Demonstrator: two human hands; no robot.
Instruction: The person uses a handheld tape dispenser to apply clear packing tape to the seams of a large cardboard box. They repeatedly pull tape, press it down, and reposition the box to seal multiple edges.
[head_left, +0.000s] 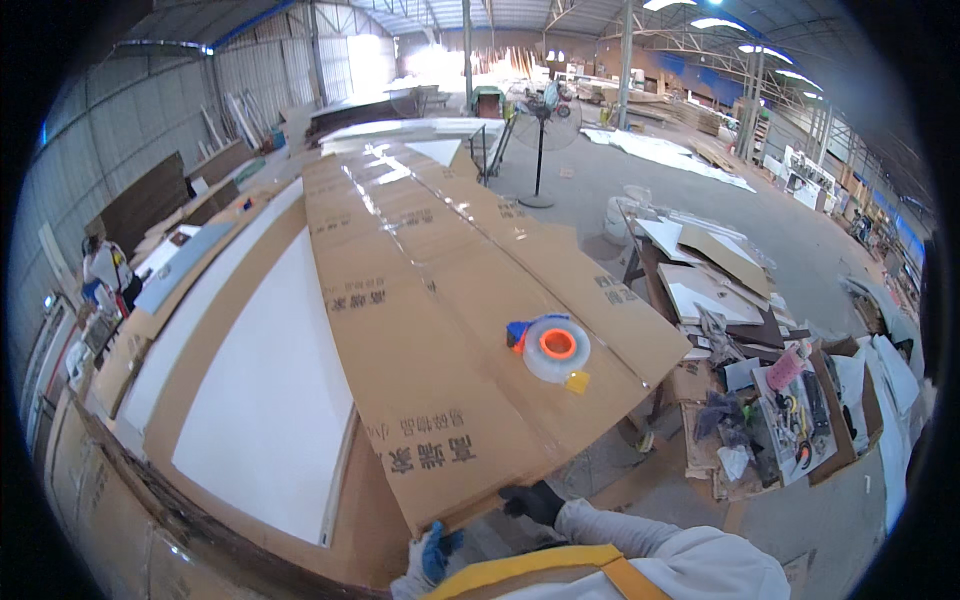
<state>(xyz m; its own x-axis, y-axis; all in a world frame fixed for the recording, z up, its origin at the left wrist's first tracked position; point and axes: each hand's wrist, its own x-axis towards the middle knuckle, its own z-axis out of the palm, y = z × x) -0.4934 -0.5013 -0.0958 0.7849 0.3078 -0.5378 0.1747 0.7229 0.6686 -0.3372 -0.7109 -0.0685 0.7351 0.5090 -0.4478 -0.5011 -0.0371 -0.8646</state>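
A long sheet of brown corrugated cardboard (480, 330) stretches away before me, bearing printed writing and strips of clear tape. At its near left corner is my left hand (439, 553) in a blue-and-white glove, its fingers partly hidden as it grips the edge. My right hand (534, 502), gloved in black, holds the near edge a little farther right. On top of the sheet lies a tape dispenser (556, 345) with a wide roll of clear tape, an orange hub and a blue part. A white panel (262, 397) lies left of the sheet, partly covered by it.
At right, a low bench holds stacked board offcuts (712, 292), a pink bottle (786, 369) and a tray of hand tools (796, 427). A pedestal fan (540, 150) stands beyond on the concrete floor. Another person (112, 270) is at far left. Plastic buckets (621, 217) stand behind the bench.
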